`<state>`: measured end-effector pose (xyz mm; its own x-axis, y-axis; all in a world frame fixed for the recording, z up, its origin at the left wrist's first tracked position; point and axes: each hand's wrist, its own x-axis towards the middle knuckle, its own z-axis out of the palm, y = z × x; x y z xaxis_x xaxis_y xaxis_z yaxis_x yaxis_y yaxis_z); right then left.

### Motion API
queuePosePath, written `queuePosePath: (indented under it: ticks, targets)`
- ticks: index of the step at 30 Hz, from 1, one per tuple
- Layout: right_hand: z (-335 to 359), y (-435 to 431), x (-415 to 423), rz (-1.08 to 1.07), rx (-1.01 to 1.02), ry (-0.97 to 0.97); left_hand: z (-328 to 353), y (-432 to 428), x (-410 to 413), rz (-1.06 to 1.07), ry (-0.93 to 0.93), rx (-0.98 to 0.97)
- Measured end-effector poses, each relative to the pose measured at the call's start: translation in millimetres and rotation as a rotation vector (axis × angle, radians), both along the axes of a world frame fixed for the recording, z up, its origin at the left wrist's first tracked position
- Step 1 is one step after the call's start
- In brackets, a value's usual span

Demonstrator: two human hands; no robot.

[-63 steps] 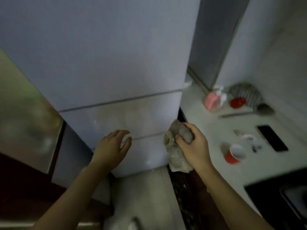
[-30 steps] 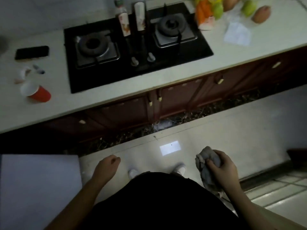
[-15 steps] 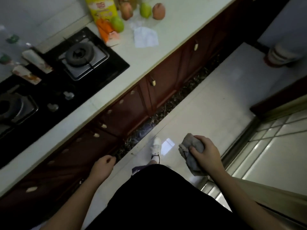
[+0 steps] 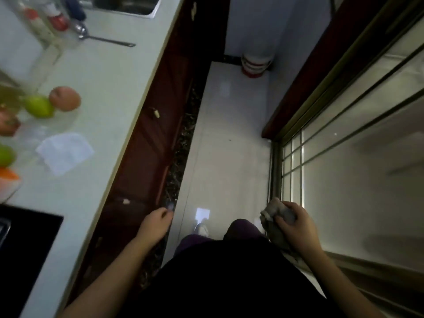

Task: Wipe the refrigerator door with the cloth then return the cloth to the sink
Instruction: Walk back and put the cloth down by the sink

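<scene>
- Your right hand (image 4: 298, 228) grips the bunched grey cloth (image 4: 274, 222) by your hip, its length hanging downward.
- Your left hand (image 4: 156, 226) is loosely curled, holding nothing.
- A bare floor strip (image 4: 220, 145) runs ahead between counter (image 4: 103, 88) and glass door (image 4: 355, 157).
- The sink (image 4: 128, 5) sits at the counter's far end; its contents are hidden.

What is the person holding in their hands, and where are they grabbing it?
The right hand holds a bunched grey cloth, its grip closed around the cloth's upper bunch while the rest hangs below. The left hand is loosely curled and holds nothing.
</scene>
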<state>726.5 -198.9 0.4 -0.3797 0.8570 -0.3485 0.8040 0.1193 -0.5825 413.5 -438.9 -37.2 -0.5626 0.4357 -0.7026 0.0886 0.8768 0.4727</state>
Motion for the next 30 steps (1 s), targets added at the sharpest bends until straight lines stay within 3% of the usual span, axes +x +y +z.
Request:
queuePosePath:
  ticks: [5,9,22,30]
  targets:
    - [-11,47,-20,-0.111,-0.042,-0.006,20,114,-63,-0.116,0.032,0.077]
    - [-23,101,-58,-0.143,-0.090,-0.009,7,162,-103,-0.092,0.030,0.062]
    - [-4,318,-251,0.161,-0.110,0.115,-15,241,-176,0.183,-0.006,-0.088]
    - [-16,430,-322,0.119,-0.107,0.075,-42,352,-265,0.185,-0.054,-0.104]
